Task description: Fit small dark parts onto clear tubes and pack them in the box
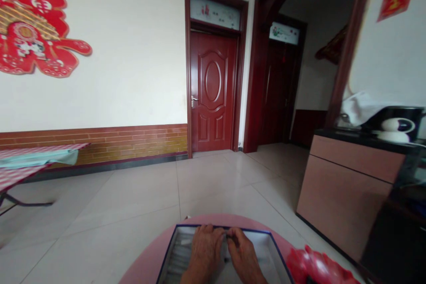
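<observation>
Both my hands rest over a shallow, dark-blue-edged box with a silvery inside, which lies on a pink round table at the bottom of the head view. My left hand lies palm down with its fingers curled at the box's far edge. My right hand is beside it, fingertips pinched on a small dark thing that I cannot make out where the two hands meet. The hands touch each other.
A red lotus-shaped object sits on the table to the right. A pink-fronted cabinet with a white camera stands at right. A red door is ahead, a folding table with checked cloth at left.
</observation>
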### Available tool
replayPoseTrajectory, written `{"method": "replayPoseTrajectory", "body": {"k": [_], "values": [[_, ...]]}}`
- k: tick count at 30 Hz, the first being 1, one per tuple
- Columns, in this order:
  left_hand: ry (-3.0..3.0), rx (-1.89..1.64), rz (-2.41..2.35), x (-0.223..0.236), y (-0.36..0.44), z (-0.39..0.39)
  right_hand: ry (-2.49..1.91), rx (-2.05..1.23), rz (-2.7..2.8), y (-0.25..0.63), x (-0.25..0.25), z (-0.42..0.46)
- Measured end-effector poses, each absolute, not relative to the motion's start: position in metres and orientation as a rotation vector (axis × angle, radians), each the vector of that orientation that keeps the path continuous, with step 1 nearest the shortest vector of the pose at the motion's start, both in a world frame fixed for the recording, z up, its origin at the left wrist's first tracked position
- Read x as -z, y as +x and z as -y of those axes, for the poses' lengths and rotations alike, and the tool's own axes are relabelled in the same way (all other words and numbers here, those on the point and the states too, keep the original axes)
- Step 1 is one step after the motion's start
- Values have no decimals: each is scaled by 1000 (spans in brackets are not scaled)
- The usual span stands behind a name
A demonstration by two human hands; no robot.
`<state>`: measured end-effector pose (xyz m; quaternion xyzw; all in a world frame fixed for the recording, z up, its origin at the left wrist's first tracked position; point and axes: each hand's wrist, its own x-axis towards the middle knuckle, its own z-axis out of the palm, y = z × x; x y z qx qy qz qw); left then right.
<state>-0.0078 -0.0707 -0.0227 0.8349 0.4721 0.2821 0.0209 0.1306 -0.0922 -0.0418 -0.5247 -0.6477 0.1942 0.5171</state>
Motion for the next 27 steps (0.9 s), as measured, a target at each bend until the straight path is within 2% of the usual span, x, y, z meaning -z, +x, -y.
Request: {"method": "replayPoseTrajectory", "body": {"k": [13,24,27], "values": [[2639,-811,-1461,19,-10,71,-1327,-417,1605,126,47,93],[2769,-458,-1593,4,-9,78,-1245,-385,1717,126,49,104],[2733,-458,-1636,8,-14,83,-1292,-334,1797,126,56,105]]}}
